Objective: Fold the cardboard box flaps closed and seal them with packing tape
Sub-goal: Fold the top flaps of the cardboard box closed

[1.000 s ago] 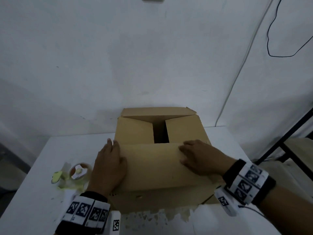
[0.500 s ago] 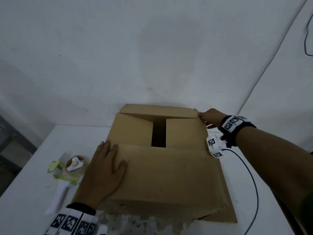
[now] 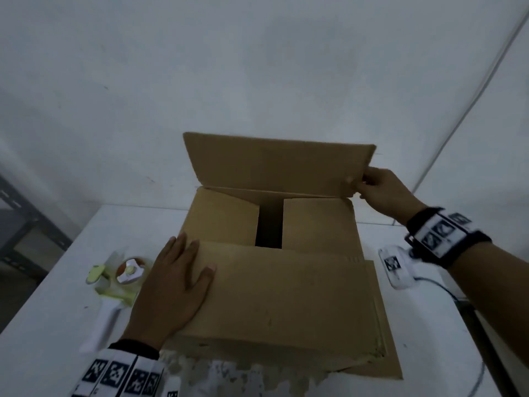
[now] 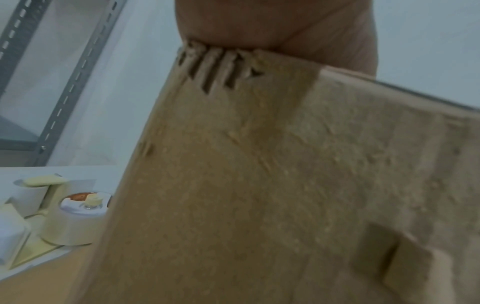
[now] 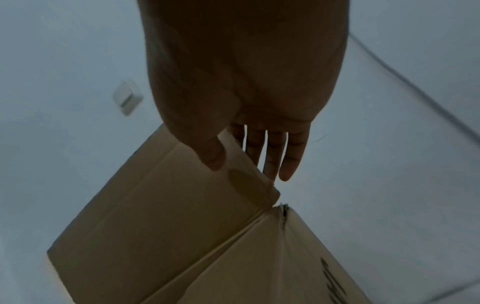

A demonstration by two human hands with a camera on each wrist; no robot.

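A brown cardboard box stands on the white table. Its near flap lies folded down, and my left hand presses flat on that flap's left end with straight fingers. The two side flaps are folded in, with a dark gap between them. The far flap stands upright. My right hand pinches its right edge, thumb on the inner face and fingers behind. The left wrist view shows the box's side beneath my palm. A tape dispenser lies left of the box.
The white table ends close to a white wall behind the box. A grey metal shelf stands at the far left. A cable trails over the table on the right. A cord runs down the wall.
My right hand left the near flap, reached to the box's far right corner and lifted the far flap upright. My left hand stays flat on the near flap.
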